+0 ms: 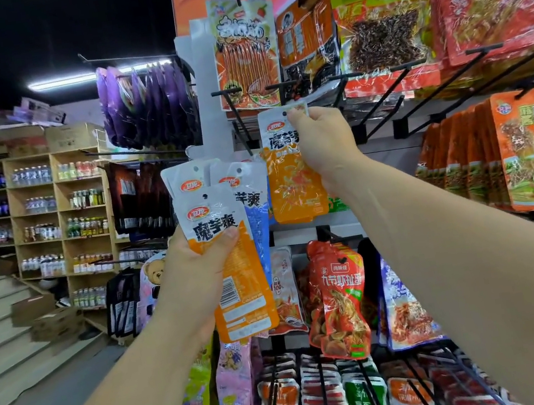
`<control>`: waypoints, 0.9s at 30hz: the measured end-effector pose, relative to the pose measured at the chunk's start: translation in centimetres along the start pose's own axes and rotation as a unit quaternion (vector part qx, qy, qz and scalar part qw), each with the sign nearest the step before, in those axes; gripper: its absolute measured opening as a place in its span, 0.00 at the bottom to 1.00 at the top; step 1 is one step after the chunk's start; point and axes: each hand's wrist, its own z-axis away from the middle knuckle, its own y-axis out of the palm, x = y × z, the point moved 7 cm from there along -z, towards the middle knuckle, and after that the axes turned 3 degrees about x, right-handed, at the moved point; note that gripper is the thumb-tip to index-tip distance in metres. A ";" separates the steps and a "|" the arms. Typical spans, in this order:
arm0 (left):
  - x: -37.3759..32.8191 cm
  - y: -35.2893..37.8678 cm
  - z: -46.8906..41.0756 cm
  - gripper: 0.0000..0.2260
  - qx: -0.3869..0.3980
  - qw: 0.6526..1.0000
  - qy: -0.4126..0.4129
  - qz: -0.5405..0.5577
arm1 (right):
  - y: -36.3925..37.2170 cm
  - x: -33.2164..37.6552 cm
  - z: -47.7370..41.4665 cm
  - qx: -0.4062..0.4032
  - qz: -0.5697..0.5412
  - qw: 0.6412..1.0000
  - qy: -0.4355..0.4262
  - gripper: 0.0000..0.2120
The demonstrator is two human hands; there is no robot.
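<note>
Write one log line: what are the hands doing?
left hand: holds bunch of white-and-orange plastic snack packets | right hand: pinches top of single white-and-orange packet near black metal hook

Orange-and-white flat plastic snack pouch, centre: glossy film, crinkled, glare spots. Fan of matching orange-and-white plastic pouches, near left: shiny, smooth. Thin black metal peg hooks, right: matt. Pale wooden shelf unit, far left: bare, matt. Brown cardboard boxes: dull.
</note>
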 end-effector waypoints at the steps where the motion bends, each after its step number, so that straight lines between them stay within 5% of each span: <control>1: 0.0 0.0 0.0 0.11 0.000 1.000 0.000 0.001 | 0.0 -0.2 -0.1 0.001 -0.002 1.000 0.005 0.24; 9: 0.4 -0.2 -0.1 0.11 -0.014 1.000 -0.005 0.007 | 0.7 -3.6 -1.5 0.012 0.046 0.997 0.069 0.20; 13: 0.5 -0.2 -0.2 0.12 -0.016 1.000 -0.007 0.000 | 0.6 -5.2 -2.4 0.031 0.159 0.981 0.106 0.20; 18: 0.4 -0.3 0.0 0.13 -0.008 1.000 -0.007 0.006 | -0.5 -2.9 0.0 0.012 0.311 0.950 -0.024 0.35; 21: 0.3 -0.1 0.0 0.12 -0.004 1.000 -0.007 0.007 | -0.1 -2.2 2.3 0.058 0.448 0.885 -0.109 0.43; 24: 0.1 0.0 0.0 0.12 0.003 1.000 -0.007 0.006 | 0.4 -3.0 3.0 0.132 0.588 0.788 -0.127 0.42; 27: 0.0 0.0 0.1 0.13 0.011 1.000 -0.006 0.004 | 0.7 -4.3 2.3 0.169 0.655 0.726 -0.125 0.41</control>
